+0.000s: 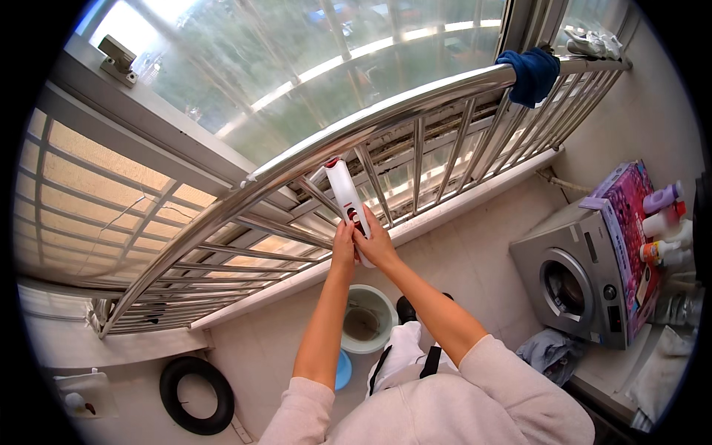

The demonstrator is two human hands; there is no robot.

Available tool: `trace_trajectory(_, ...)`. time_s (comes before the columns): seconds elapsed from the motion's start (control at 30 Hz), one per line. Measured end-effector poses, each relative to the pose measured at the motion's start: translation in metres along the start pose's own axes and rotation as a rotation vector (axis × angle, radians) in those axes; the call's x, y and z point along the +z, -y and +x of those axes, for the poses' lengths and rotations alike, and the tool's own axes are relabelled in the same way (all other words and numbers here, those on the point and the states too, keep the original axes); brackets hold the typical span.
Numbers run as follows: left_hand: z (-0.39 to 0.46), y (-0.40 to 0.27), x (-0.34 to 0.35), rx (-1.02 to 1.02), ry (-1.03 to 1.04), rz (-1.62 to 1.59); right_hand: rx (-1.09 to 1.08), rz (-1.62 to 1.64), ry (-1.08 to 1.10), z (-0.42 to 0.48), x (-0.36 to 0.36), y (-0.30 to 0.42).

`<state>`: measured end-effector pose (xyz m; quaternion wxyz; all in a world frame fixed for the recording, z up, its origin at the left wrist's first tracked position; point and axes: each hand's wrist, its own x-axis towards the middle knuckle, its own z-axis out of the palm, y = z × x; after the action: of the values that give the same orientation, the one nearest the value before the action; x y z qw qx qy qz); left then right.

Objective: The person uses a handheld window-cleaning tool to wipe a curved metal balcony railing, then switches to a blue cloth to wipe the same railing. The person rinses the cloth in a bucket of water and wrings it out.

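Note:
Both of my hands are around a white handheld device [340, 186] with red trim, which looks like a small cordless vacuum. My left hand [344, 247] grips its left side, and my right hand [377, 239] wraps the right side near the dark, red-marked handle opening. The device's red-edged far end points up at the polished metal handrail [423, 108] of a curved balcony railing. Whether that end touches the rail, I cannot tell. Beneath my forearms stands a pale green bucket [389, 306] with murky water in the bottom.
A blue cloth [528, 75] hangs over the handrail. To the right stands a grey front-loading washing machine [581, 245] with several bottles [662, 197] on top and a grey plastic bag [550, 353] beside it. A blue basin [343, 371] and a black inner tube [222, 389] lie lower left.

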<state>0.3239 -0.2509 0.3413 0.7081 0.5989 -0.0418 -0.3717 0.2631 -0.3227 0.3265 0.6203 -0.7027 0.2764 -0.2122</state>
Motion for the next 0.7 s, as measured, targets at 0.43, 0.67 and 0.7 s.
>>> trace_trajectory(0.43,-0.081,0.022,0.054,-0.288,0.491,0.152,0.067,-0.024,0.317,-0.089,-0.157,0.02)
trace_trajectory(0.67,-0.067,0.012,0.106,-0.236,0.514,0.173,0.319,0.302,0.26,-0.08,-0.202,0.063)
trace_trajectory(0.7,-0.057,0.008,0.112,-0.208,0.469,0.163,0.291,0.321,0.233,-0.069,-0.199,0.064)
